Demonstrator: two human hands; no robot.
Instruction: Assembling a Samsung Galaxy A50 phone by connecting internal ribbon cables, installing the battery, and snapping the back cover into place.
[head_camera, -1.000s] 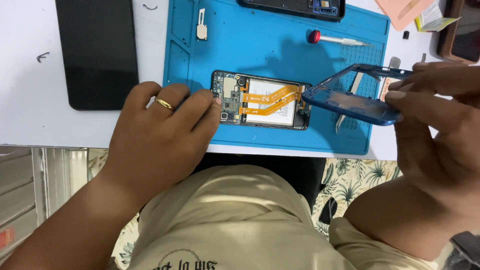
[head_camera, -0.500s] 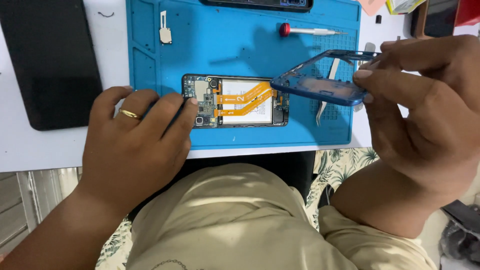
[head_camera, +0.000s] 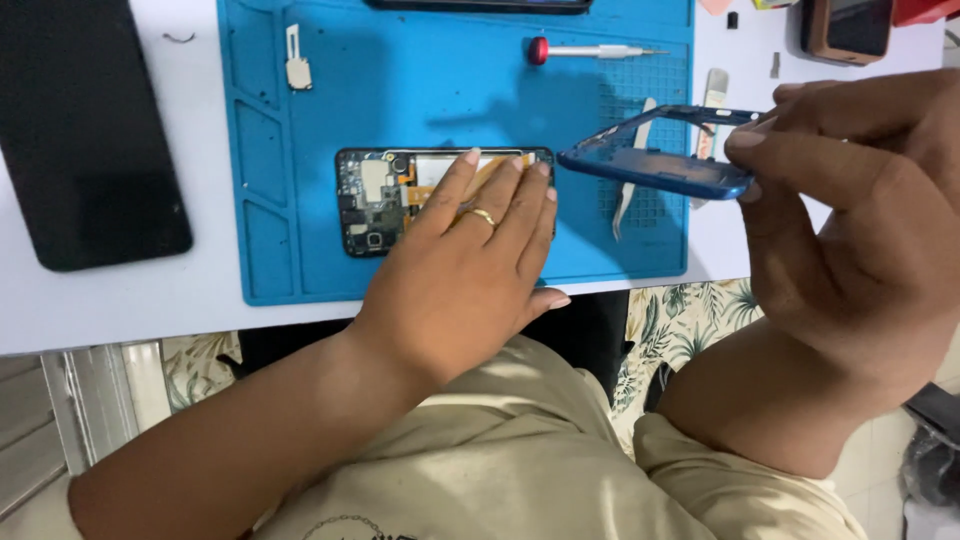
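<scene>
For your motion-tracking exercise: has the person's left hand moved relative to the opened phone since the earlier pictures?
Yes. The left hand has slid right along the opened phone, from its left end onto its middle and right part.

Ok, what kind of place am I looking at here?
Most likely a phone repair bench: a blue silicone work mat lies on a white table, an opened black phone rests under the left hand, and a red-capped precision screwdriver lies nearby.
</scene>
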